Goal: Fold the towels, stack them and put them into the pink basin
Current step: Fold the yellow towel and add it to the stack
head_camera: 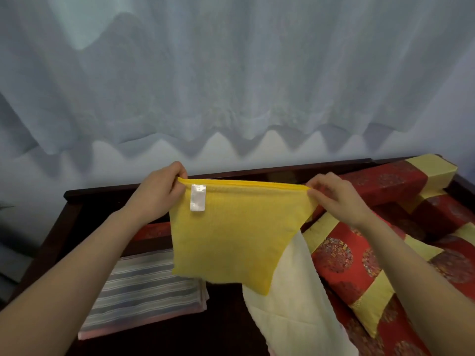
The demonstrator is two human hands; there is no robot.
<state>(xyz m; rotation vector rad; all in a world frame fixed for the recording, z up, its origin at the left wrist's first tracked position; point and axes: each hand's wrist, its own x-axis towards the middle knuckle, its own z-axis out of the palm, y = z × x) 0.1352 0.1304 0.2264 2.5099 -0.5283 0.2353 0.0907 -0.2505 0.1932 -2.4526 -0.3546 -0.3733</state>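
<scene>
Pinching the yellow towel [231, 242] at its two top corners: left hand [156, 194] has thumb and fingers clamped on the left corner, right hand [334, 199] has fingertips clamped on the right corner. Top hem is stretched nearly level between them. Towel is held up in the air in front of me and hangs free, bottom edge slanting down to a point on the right. White label [198, 200] hangs from the hem, just beside my left hand.

Below, left: striped towel [144, 291], folded flat on the dark wooden surface [226, 325]. Below, right: cream cloth [290, 291] running down towards me, its upper part hidden behind the yellow towel. Can't tell whether the two touch.

Right side: red and yellow patterned cushions [341, 258]. Pale curtain [231, 73] hangs behind the dark wooden rail [257, 173].
</scene>
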